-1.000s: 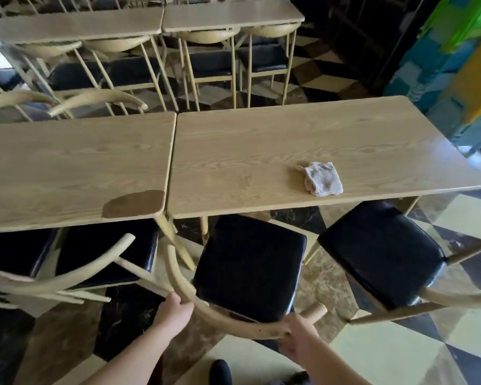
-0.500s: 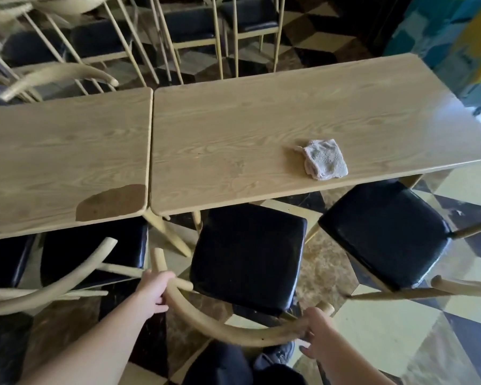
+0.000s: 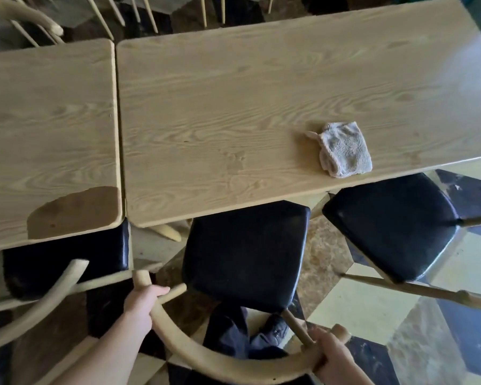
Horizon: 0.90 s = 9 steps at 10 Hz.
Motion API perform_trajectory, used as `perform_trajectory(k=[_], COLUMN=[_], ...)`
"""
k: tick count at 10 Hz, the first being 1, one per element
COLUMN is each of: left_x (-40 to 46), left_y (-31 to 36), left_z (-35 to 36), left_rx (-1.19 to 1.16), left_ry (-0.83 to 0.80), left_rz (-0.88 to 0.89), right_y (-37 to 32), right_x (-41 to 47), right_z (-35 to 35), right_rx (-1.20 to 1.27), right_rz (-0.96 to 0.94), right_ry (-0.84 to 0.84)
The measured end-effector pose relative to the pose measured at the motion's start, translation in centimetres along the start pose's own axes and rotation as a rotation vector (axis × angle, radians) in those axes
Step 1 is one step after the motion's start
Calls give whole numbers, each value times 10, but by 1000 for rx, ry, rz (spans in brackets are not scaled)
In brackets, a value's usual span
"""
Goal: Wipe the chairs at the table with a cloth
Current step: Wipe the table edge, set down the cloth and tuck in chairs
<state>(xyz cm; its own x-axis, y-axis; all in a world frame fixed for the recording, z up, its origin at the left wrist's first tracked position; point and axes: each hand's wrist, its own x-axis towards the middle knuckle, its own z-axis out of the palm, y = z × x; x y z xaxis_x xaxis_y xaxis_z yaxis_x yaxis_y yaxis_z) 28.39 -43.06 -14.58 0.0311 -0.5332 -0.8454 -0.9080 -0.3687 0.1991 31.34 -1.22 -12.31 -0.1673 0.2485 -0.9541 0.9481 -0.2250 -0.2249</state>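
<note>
A chair with a black padded seat and a curved pale wooden backrest stands in front of me, its seat partly under the table. My left hand grips the left end of the backrest. My right hand grips the right end. A folded grey-beige cloth lies on the wooden table near its front edge, apart from both hands.
A second black-seated chair stands at the right, turned at an angle. Another chair sits at the left under a neighbouring table with a worn brown corner. More chairs stand beyond the tables. The floor is patterned tile.
The view has moved closer and tilted further down over the table. The chair's seat now sits closer to the table edge. Both hands keep their grip on the backrest.
</note>
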Motion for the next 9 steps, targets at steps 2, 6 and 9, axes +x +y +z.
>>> perform_trajectory(k=[2,6,9], left_x=[-4,-42,-41], left_y=[8,38,65], left_z=[-3,32,68], left_rx=[-7,-147,-388], left_ry=[-80,-124,-189], left_rz=[-79,-117,-136], right_y=[-22,-143,-234], right_x=[2,14,18], right_z=[16,8,31], right_rx=[101,-92,-196], right_rz=[65,-25,-128], right_ry=[187,295,194])
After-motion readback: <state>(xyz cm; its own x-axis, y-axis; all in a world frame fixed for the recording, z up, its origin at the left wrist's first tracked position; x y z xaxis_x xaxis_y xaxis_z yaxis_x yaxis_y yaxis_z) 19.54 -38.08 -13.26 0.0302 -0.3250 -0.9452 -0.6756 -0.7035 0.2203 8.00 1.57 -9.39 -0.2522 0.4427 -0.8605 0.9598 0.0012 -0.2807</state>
